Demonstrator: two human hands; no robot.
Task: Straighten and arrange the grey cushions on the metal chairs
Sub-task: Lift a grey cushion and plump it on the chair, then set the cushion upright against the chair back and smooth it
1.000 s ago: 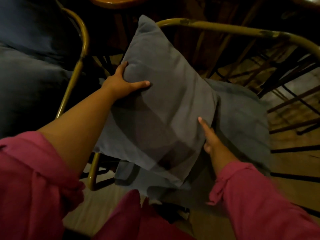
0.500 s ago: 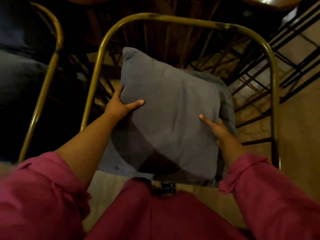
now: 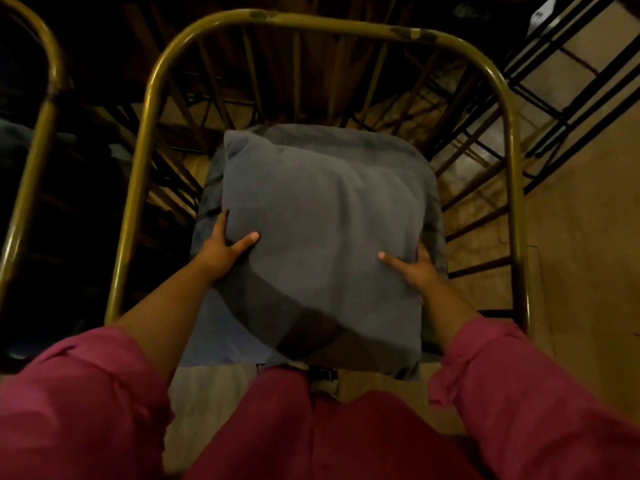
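A square grey cushion (image 3: 322, 216) lies over the seat of a metal chair with a curved brass-coloured frame (image 3: 332, 24). Beneath it a second grey seat cushion (image 3: 214, 341) shows along the left and far edges. My left hand (image 3: 221, 252) grips the top cushion's left side, thumb on top. My right hand (image 3: 414, 266) grips its right side, thumb pressing the fabric. Pink sleeves cover both forearms.
A second brass-framed chair (image 3: 38, 140) stands at the left, its seat in deep shadow. Thin dark metal bars (image 3: 485, 188) of the chair fan out around the seat. Tan floor (image 3: 581, 209) lies to the right. My pink clothing fills the bottom.
The cushion has come down from a tilted, raised position to lie squarely over the seat cushion. Both hands stayed on its sides, and the view has shifted to centre the chair.
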